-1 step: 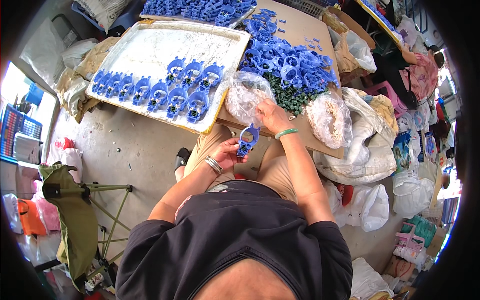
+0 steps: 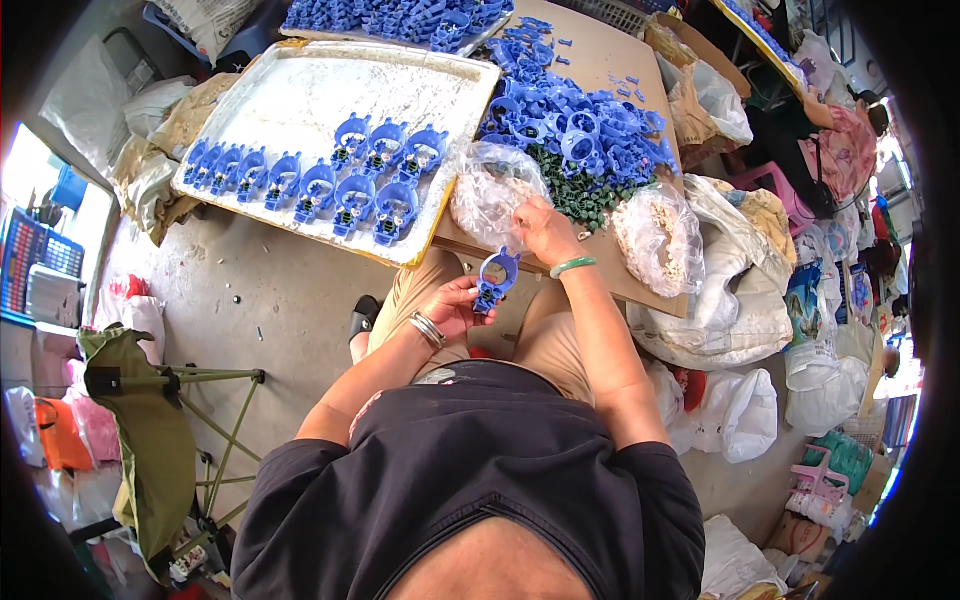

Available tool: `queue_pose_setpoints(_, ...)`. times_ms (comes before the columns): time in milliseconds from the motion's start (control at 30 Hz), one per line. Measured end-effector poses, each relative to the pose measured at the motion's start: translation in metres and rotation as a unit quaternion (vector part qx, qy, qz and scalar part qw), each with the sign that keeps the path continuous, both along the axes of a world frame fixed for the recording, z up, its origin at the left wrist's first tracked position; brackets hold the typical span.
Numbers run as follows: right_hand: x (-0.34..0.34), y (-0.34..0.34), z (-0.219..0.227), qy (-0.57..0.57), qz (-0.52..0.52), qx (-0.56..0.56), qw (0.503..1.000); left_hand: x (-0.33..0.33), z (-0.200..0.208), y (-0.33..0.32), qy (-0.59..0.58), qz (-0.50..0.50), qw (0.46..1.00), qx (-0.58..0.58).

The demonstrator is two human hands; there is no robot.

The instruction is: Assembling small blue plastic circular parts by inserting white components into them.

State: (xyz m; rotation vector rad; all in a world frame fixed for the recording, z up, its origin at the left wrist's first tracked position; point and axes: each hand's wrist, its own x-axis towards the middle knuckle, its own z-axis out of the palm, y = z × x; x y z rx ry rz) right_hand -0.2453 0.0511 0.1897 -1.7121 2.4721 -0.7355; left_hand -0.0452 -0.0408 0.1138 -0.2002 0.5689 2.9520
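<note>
Blue ring part (image 2: 495,280) pinched in L hand (image 2: 455,305), R hand (image 2: 545,230) fingers curled just above.

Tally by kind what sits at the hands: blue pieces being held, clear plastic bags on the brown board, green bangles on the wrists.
Blue piece held in the left hand: 1
Clear plastic bags: 2
Green bangle: 1
Total: 4

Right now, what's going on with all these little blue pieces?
A seated person holds one blue plastic piece in the left hand. The right hand reaches into a clear plastic bag on the board. Finished-looking blue pieces sit in rows on a white tray, beside a loose blue pile.
</note>
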Motion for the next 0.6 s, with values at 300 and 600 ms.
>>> queue_pose_setpoints(300, 0.001, -0.005, 0.012, -0.285, -0.054, -0.364, 0.885, 0.000, -0.006, 0.002, 0.016, 0.014, 1.000, 0.011)
queue_pose_setpoints(600, 0.053, 0.030, 0.054, -0.356, -0.053, -0.236, 0.902, -0.002, -0.007, 0.000, 0.053, 0.022, 0.997, 0.044)
